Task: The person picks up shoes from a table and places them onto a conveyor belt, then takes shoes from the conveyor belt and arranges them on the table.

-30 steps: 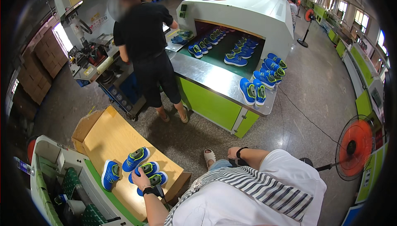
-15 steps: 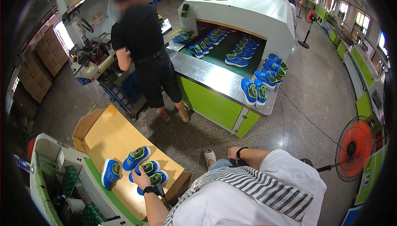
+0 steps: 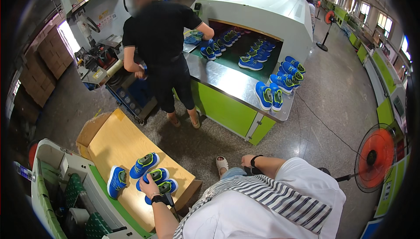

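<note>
One blue shoe [image 3: 161, 174] is touched by the left hand [image 3: 151, 187] on a wood-topped counter [image 3: 118, 138].
The shoe is set at the near left of the scene, its toe end partly covered by the hand; whether the fingers are clamped on it cannot be told. A far shoe [image 3: 142, 165] and a near shoe [image 3: 168, 186] are placed close on either side, and a fourth shoe [image 3: 114, 182] is set apart to the left. The right hand [image 3: 248, 160] is held beside the body, well apart from these shoes; whether it is closed cannot be told. Farther off, more blue shoes [image 3: 251, 63] are lined up on a green belt [image 3: 227, 67], near which a person in black [image 3: 157, 33] is seen from behind.
</note>
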A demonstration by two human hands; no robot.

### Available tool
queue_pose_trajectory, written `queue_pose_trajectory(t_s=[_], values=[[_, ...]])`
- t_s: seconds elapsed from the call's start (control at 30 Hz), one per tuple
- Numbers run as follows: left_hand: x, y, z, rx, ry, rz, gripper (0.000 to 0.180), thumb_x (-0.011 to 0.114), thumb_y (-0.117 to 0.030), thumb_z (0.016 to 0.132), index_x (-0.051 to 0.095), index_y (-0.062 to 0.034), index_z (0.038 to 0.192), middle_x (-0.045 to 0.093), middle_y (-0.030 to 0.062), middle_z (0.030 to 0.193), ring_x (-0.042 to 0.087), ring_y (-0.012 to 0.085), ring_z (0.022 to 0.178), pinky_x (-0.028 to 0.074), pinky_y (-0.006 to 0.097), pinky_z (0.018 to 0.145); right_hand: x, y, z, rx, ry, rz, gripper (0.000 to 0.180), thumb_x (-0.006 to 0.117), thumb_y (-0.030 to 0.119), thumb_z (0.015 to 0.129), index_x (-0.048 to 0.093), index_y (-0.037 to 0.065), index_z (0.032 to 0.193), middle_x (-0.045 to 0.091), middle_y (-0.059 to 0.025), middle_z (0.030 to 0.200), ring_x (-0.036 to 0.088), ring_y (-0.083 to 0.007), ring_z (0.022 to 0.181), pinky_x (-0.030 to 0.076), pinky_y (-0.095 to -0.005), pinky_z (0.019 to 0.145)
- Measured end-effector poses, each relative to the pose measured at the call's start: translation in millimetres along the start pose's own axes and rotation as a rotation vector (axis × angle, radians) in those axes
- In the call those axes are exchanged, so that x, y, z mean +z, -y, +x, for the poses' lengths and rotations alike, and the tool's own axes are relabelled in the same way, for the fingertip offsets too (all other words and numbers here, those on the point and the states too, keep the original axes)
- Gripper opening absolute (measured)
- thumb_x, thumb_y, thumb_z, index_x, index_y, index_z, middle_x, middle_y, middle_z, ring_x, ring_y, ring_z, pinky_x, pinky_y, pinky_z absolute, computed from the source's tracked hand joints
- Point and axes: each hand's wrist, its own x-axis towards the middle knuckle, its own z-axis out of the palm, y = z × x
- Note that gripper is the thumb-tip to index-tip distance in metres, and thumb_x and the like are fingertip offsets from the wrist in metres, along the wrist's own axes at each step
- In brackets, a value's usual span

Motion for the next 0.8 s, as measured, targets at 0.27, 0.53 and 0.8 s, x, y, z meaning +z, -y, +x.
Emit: queue_pose_trajectory(t_s=[0.27, 0.53, 0.8], values=[[0.6, -3.8, 2.6, 0.008, -0.006, 0.003, 0.061, 0.059, -0.045, 0.091, 0.056, 0.0053, 0.125, 0.055, 0.0238, 0.131, 0.048, 0.0388, 0.124, 0.034, 0.046, 0.107, -6.9, 2.0, -1.5, 0.009, -0.015, 0.0, 0.043, 0.066, 0.035, 0.082, 0.067, 0.005, 0.112, 0.071, -0.016, 0.102, 0.066, -0.0323, 0.099, 0.05, -0.0423, 0.086], [2.6, -2.7, 3.7, 0.03, -0.022, 0.012, 0.063, 0.059, -0.047, 0.09, 0.056, 0.0052, 0.125, 0.055, 0.0244, 0.131, 0.047, 0.0393, 0.125, 0.034, 0.046, 0.108, -1.1, -3.0, -3.2, -0.009, -0.123, 0.033, 0.043, 0.066, 0.035, 0.082, 0.067, 0.006, 0.114, 0.07, -0.0168, 0.107, 0.065, -0.0319, 0.105, 0.05, -0.0415, 0.089], [-11.2, 8.4, -5.0, -0.018, 0.106, -0.109, 0.065, 0.06, -0.044, 0.092, 0.05, 0.0061, 0.132, 0.047, 0.0281, 0.138, 0.042, 0.0405, 0.129, 0.03, 0.046, 0.111, -5.0, -1.3, -6.2, -0.082, -0.099, -0.045, 0.033, 0.064, 0.029, 0.084, 0.068, 0.004, 0.105, 0.072, -0.0122, 0.087, 0.069, -0.0289, 0.081, 0.054, -0.0394, 0.074]])
